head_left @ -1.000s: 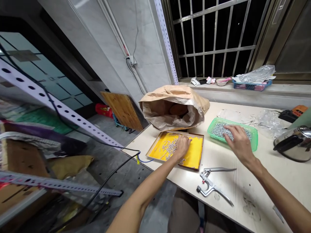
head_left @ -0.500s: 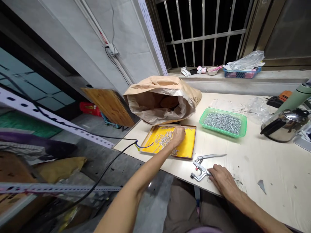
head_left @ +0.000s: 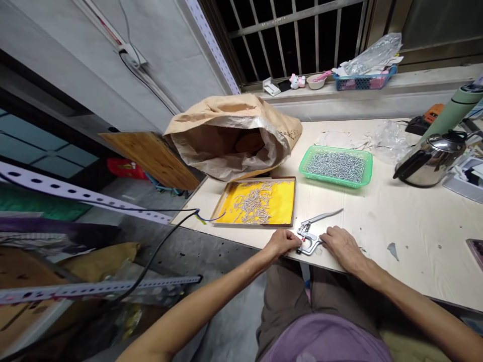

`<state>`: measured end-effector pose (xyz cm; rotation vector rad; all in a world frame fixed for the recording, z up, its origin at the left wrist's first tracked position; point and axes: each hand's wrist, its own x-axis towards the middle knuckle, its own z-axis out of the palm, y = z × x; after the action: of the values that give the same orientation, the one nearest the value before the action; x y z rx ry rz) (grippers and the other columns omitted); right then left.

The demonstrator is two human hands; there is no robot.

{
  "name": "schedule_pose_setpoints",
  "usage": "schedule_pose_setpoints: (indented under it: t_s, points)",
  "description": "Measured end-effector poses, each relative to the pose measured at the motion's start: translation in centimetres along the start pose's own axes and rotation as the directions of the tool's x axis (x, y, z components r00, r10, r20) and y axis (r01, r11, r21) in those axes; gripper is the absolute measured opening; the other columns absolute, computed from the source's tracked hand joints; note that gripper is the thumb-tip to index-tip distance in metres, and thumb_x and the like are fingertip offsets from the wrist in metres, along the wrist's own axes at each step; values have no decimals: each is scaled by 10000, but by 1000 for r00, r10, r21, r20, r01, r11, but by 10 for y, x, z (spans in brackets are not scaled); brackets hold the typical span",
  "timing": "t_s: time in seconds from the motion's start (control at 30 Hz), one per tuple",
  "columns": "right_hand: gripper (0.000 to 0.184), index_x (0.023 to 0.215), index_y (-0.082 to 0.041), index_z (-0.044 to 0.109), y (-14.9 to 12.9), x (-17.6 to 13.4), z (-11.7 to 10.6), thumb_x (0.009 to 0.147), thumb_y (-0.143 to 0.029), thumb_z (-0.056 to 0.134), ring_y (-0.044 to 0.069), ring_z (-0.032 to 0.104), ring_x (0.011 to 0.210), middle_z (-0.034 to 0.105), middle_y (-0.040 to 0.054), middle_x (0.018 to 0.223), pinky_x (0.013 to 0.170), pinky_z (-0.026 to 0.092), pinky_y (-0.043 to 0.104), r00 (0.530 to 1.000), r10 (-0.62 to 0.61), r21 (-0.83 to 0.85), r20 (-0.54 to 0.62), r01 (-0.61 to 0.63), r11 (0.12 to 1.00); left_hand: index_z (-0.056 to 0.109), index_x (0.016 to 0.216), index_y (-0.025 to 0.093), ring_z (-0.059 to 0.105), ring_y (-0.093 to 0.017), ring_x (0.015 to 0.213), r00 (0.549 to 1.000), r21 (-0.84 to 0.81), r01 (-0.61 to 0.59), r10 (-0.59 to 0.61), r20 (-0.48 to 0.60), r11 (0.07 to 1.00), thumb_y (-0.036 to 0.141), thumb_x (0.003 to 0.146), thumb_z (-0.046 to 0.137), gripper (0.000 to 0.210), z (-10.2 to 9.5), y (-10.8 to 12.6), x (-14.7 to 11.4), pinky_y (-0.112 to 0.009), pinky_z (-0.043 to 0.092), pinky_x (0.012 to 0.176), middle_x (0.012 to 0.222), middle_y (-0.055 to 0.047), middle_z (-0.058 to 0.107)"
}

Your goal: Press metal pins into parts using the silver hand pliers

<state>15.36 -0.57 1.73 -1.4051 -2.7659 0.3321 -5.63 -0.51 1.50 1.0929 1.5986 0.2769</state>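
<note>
A pair of silver hand-press pliers (head_left: 311,243) with a C-shaped jaw and a spring lies on the table near its front edge. My right hand (head_left: 342,246) is closed around the end of its lower handle, while the upper handle stands spread away. At the jaw's left side is my left hand (head_left: 281,243), thumb and fingers pinched together. Whatever is in that pinch is too small to make out. Behind my left hand, a shallow tray (head_left: 293,201) with a yellow bottom holds many small metal pieces (head_left: 256,201) in a loose heap.
A green plastic basket (head_left: 304,174) full of small metal parts stands behind the pliers. Beyond the tray lies an open brown paper sack (head_left: 230,113). A steel kettle (head_left: 433,160) and a green flask (head_left: 455,113) stand at the right. A dark cable (head_left: 166,234) reaches the table's left edge.
My left hand has left the heap in the yellow tray and come toward me to the pliers' jaw. My right hand stays on the handle. The view has tilted down.
</note>
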Motion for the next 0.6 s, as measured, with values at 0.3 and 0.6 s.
schedule_pose_setpoints:
  t_s: [0.3,0.6]
  points:
    - [153,847,-197,632,0,0,-1,911,-185,494,170,535,828,608,36,855,689,336,287,1000,-4,15,19,4,1000,537,548,153,358,-58,359,984,59,126,-133,123,990,295,633,679,219,-2,11,7,-189,242,388,362,80,420]
    - [485,1177,-179,558,14,7,-13,766,-406,680,298,467,1144,522,149,1276,863,399,390,1000,-15,-4,12,16,1000,490,483,156,363,-54,361,967,143,161,-185,173,977,321,594,720,304,-2,23,2,-186,262,402,344,76,423]
